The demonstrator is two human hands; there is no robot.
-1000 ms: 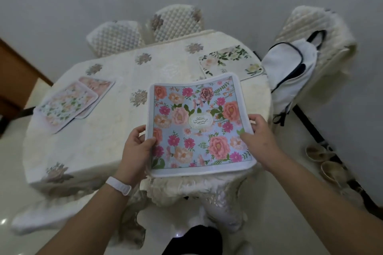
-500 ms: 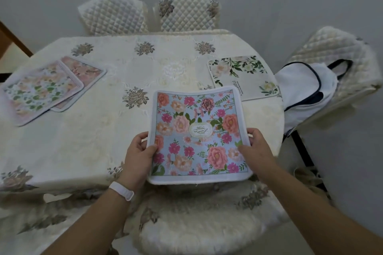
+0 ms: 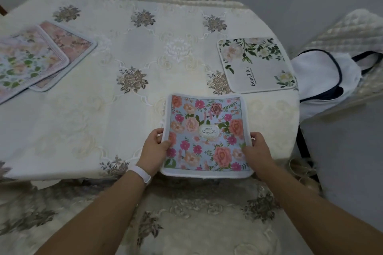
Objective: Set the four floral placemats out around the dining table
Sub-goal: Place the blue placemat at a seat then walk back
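Blue floral placemat [image 3: 206, 133] is gripped at its side edges by the left hand [image 3: 155, 147] and right hand [image 3: 256, 150] over the bench [image 3: 124, 97] near edge.

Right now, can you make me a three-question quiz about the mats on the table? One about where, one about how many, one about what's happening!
1. Where is the white mat with green leaves?
A. far right of the table
B. on a chair
C. under the blue mat

2. How many mats show in all?
A. two
B. four
C. six

3. What is happening with the blue mat?
A. it lies alone, untouched
B. both hands hold its sides
C. it is rolled up

Answers:
1 A: it lies flat by the right edge, beyond the blue mat.
2 B: the blue mat, the white mat, and a green-leaf mat overlapping a pink mat at the left.
3 B: the left hand and right hand grip its two sides at the near edge.
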